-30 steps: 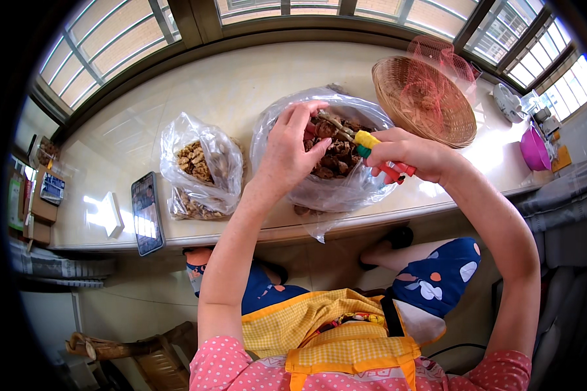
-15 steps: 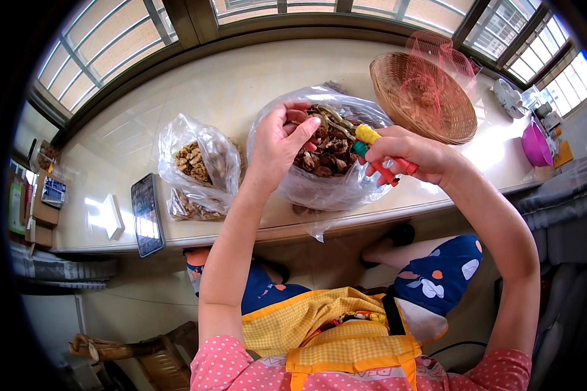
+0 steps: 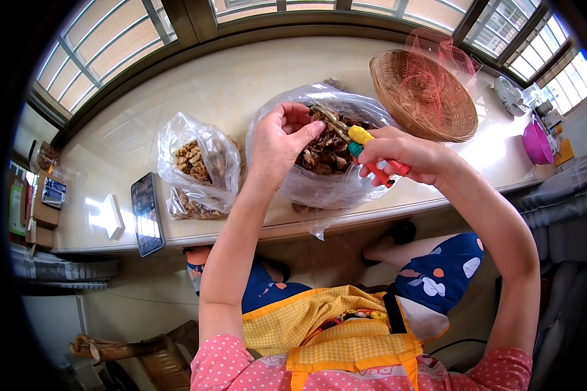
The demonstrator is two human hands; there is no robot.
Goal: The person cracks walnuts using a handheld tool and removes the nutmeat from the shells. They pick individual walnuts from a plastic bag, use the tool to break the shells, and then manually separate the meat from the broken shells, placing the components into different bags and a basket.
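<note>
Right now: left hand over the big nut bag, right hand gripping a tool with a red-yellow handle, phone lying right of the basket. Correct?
Not quite. The head view shows the phone at the far left, left of the small bag, not right of the basket. Left hand, big bag, right hand and tool are as stated.

I take this for a home, a glazed balcony or sunroom. Windows (image 3: 104, 45) curve around beyond my hands (image 3: 346, 146), behind a long stone table (image 3: 228, 85). Household things sit on it: a woven basket (image 3: 424, 98), a smartphone (image 3: 147, 214), a purple bowl (image 3: 538, 140).
</note>
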